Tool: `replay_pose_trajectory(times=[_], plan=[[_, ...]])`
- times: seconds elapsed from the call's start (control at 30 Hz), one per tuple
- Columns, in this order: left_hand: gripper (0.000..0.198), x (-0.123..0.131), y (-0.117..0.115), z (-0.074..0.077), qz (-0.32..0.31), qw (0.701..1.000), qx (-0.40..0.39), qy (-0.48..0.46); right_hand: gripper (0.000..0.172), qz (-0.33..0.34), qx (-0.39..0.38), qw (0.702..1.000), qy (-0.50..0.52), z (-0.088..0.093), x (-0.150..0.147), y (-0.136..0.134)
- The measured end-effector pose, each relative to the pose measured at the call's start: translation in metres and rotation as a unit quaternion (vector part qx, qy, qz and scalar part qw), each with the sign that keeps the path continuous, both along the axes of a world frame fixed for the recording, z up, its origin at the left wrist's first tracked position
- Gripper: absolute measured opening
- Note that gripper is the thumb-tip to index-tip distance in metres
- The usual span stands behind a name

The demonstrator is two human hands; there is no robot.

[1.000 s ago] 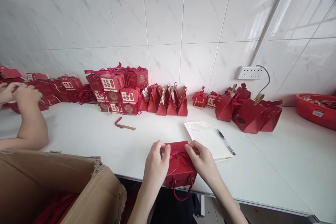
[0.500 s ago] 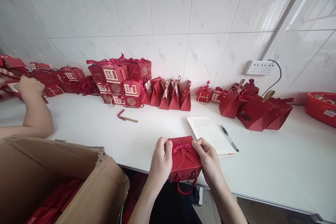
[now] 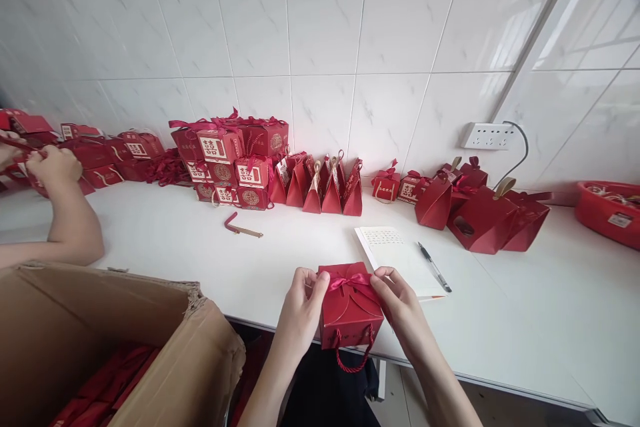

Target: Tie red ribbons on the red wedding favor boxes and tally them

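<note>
A red gift box (image 3: pixel 350 320) sits at the table's front edge, its petal-like flaps folded over the top and a twisted red cord handle hanging from its near side. Across the top lies a bow of shiny red ribbon (image 3: pixel 347 281). My left hand (image 3: pixel 306 303) pinches the ribbon's left side between thumb and fingers. At the opposite side, my right hand (image 3: pixel 397 297) pinches the ribbon's right side. Behind the box, an open notebook (image 3: pixel 400 260) with handwriting lies on the table, and a black pen (image 3: pixel 434 265) rests on its right part.
Stacked red boxes (image 3: pixel 225 167) and pointed red bags (image 3: pixel 320 190) line the tiled wall. More bags (image 3: pixel 485 217) and a red basin (image 3: pixel 607 217) stand right. A cardboard box (image 3: pixel 200 340) is at front left. Another person's hand (image 3: pixel 55 163) handles red items at far left.
Both hands have shifted slightly along the ribbon, and the bow looks fuller and wider. The view has tilted a little. The other person's hands have moved slightly.
</note>
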State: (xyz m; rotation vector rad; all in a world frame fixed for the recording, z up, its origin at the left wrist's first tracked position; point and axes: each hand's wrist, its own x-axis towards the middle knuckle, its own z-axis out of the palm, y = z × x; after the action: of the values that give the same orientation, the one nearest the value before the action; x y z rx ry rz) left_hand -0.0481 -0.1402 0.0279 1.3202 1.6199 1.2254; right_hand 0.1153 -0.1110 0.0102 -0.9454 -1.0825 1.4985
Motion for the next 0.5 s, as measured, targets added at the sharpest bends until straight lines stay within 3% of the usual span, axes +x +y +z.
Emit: replay_pose_trajectory(times=[0.27, 0.33, 0.4, 0.47, 0.5], plan=[[0.041, -0.016, -0.009, -0.003, -0.077, 0.993, -0.061, -0.067, 0.042, 0.029, 0.042, 0.989, -0.139, -0.005, 0.012, -0.009], [0.036, -0.016, -0.012, -0.004, -0.085, 0.990, -0.053, -0.095, 0.040, -0.008, 0.075, 0.981, -0.178, -0.008, 0.012, -0.012], [0.029, -0.015, -0.016, -0.003, -0.080, 0.991, -0.031, -0.103, 0.034, -0.103, 0.143, 0.953, -0.247, -0.008, 0.012, -0.018], [0.023, -0.012, -0.022, -0.001, -0.080, 0.992, -0.015, -0.098, 0.026, -0.176, 0.258, 0.893, -0.324, -0.004, 0.010, -0.027], [0.021, -0.012, -0.024, 0.000, -0.085, 0.992, -0.010, -0.091, 0.025, -0.174, 0.325, 0.858, -0.357, 0.000, 0.009, -0.032]])
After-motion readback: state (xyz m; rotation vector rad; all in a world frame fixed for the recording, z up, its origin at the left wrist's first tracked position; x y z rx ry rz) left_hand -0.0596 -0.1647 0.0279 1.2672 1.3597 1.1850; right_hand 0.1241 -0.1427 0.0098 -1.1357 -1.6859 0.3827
